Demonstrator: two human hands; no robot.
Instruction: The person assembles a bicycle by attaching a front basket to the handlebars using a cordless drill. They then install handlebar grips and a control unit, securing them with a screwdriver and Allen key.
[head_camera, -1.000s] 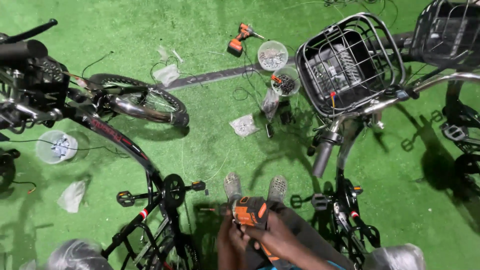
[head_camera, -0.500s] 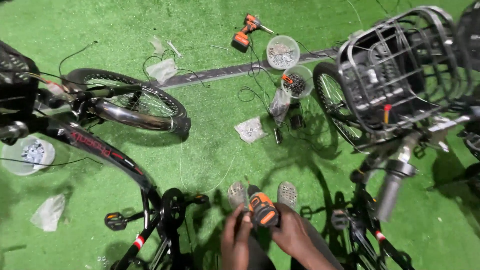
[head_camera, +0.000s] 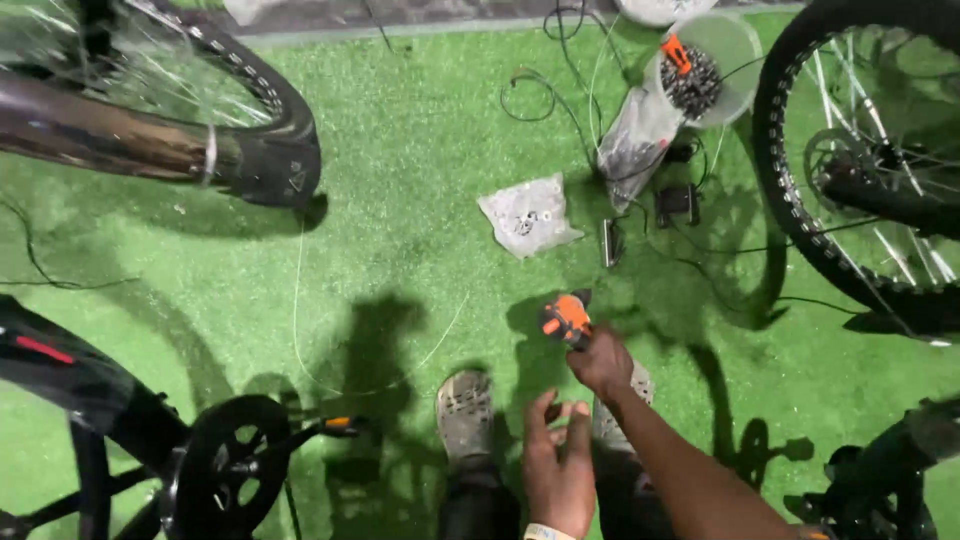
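Right hand: the right hand was closed around a small orange and black cordless power tool, held out low over the green artificial-turf floor.
Left hand: the left hand hung open, fingers spread, holding nothing, just below the right one.
Tool's place: above the grey shoes, near a clear plastic bag of small parts.
Around: a black bicycle wheel stood to the right, a round clear tub of dark hardware beyond, and a black crank and chainring lower left.
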